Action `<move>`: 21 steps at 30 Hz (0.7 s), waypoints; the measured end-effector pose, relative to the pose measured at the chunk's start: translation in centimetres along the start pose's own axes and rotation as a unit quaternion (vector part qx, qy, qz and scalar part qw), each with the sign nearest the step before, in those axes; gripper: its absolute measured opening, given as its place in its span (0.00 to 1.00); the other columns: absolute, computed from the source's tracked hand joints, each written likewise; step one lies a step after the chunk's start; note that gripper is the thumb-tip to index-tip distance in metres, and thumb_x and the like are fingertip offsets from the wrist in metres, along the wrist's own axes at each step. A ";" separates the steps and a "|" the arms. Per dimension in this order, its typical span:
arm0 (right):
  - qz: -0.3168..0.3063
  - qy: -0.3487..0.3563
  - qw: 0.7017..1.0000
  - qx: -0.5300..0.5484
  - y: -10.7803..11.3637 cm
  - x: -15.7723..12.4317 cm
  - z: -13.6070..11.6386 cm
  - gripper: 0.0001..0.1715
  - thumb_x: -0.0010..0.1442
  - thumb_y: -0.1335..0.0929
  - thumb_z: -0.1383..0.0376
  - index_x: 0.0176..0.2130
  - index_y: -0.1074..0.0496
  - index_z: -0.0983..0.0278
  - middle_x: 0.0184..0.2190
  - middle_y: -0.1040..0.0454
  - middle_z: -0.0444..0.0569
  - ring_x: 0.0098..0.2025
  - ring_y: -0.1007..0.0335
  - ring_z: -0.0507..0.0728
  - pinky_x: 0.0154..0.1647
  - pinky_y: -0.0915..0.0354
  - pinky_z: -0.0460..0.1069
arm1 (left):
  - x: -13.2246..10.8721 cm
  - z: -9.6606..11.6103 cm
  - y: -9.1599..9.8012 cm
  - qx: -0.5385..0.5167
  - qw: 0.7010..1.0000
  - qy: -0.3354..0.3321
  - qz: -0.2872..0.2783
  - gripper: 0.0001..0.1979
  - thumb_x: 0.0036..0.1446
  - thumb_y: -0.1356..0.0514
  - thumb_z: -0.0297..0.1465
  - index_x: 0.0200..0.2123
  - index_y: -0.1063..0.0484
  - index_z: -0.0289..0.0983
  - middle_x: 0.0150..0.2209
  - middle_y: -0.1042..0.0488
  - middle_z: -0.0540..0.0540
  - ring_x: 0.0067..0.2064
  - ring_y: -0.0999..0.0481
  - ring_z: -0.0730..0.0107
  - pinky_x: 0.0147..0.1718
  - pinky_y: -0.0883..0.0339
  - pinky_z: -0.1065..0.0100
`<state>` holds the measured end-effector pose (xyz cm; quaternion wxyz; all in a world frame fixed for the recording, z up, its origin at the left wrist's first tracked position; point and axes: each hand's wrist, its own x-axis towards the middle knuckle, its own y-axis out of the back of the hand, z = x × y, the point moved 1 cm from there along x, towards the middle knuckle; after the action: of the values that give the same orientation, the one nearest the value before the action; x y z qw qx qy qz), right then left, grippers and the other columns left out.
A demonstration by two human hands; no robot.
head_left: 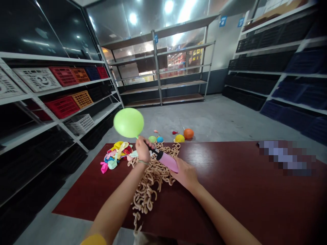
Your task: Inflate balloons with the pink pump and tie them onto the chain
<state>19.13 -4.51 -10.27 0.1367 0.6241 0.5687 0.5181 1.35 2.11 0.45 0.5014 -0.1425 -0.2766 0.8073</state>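
Observation:
A blown-up green balloon [128, 122] stands above the far left part of the dark red table [230, 190]. My left hand [143, 149] is closed round the balloon's neck, where it meets the black nozzle of a pink hand pump [167, 161]. My right hand [185, 173] grips the pump's lower end. Under both hands lies a beige strip of curly plastic loops [148, 183] that runs toward the near edge. A heap of flat balloons in mixed colours [116, 154] lies left of my left hand.
Small inflated balloons, green, blue, yellow [179, 138] and orange [188, 133], sit on the floor beyond the table's far edge. Metal shelves with red, orange and white crates [61, 105] line the left. Dark shelving stands on the right; a blurred patch [286, 158] covers the table's right.

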 end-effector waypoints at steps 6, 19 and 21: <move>0.005 0.011 1.000 0.015 -0.5 0.2 0.1 0.27 0.55 0.31 0.61 0.54 0.35 0.61 0.43 0.23 0.49 0.40 0.25 0.59 0.38 0.35 0.50 | 4.2 6.1 1.0 -0.006 0.992 -0.120 0.028 0.15 0.59 0.43 0.41 0.28 0.43 0.39 0.18 0.44 0.58 0.16 0.42 0.79 0.14 0.47 0.77; 0.017 -0.025 0.999 -0.035 0.2 -0.1 0.3 0.26 0.55 0.31 0.61 0.53 0.34 0.60 0.43 0.23 0.49 0.41 0.25 0.59 0.37 0.36 0.49 | -1.6 -3.1 -0.6 0.036 0.997 -0.056 -0.034 0.19 0.60 0.46 0.48 0.27 0.43 0.39 0.17 0.41 0.56 0.16 0.39 0.77 0.15 0.43 0.74; 0.001 -0.002 0.999 -0.037 0.2 0.0 0.1 0.27 0.55 0.31 0.61 0.54 0.34 0.60 0.43 0.23 0.50 0.41 0.25 0.59 0.37 0.36 0.49 | 0.0 -0.9 0.3 0.034 0.997 -0.062 -0.021 0.18 0.60 0.45 0.47 0.28 0.42 0.40 0.17 0.42 0.57 0.15 0.40 0.77 0.14 0.45 0.75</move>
<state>19.32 -4.54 -10.23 0.1605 0.6205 0.5477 0.5378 1.64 2.28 -0.44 0.5045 -0.0695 -0.2819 0.8131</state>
